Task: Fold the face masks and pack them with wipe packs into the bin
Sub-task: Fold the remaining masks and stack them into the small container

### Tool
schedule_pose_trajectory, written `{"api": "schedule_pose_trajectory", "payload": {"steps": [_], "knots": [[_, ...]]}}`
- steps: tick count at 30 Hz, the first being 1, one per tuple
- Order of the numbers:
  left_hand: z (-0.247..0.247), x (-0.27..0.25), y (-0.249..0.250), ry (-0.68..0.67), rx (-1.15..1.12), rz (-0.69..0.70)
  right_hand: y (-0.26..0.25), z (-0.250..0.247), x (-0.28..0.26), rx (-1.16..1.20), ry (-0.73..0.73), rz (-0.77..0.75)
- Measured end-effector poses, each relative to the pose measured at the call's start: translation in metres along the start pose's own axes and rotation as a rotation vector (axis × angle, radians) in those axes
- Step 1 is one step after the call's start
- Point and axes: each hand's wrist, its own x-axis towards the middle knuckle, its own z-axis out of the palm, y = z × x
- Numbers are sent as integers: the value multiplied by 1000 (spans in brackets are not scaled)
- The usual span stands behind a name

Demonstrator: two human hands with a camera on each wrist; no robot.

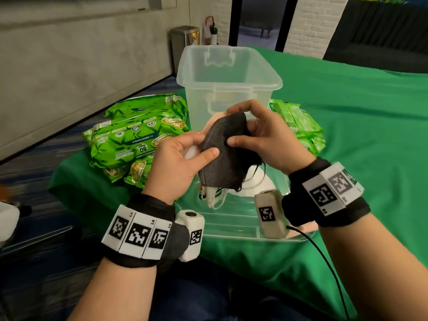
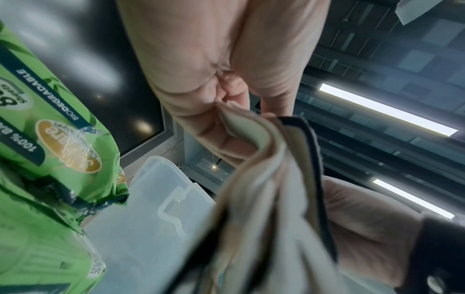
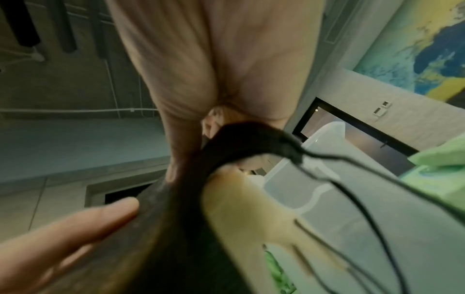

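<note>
Both hands are on the masks: my left hand (image 1: 178,163) clamps a small bundle of them, thumb pressed on the black mask (image 1: 222,154) that lies on top, while my right hand (image 1: 261,137) pinches that mask's far edge with thumb and fingers curled over it. I judge the grip is split this way so 1 hand steadies the bundle and the other can bring the edge across for the fold. Pale masks (image 1: 214,193) show beneath the black one, their ear loops dangling.

I take the bin (image 1: 228,72) as my landmark. It stands open just behind the hands, and I cannot tell whether anything lies in it yet. Its clear lid (image 1: 231,225) lies in front of it, under the hands, on the green cloth (image 1: 359,140). Large wipe packs (image 1: 139,137) are stacked left of the bin, smaller green packs (image 1: 298,126) to its right, both close enough to reach for packing.
</note>
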Motion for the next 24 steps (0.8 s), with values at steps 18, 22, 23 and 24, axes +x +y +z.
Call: {"api": "schedule_pose_trajectory", "payload": {"steps": [18, 22, 23, 24], "knots": [[-3, 4, -3, 28, 52, 112, 2, -7, 7, -499, 209, -153], [-2, 4, -4, 31, 34, 81, -1, -6, 9, -319, 221, -97], [-2, 4, -4, 29, 34, 81, -1, -6, 10, -245, 199, -76], [-1, 4, -4, 26, 27, 82, 0, -5, 11, -175, 189, -64]]}}
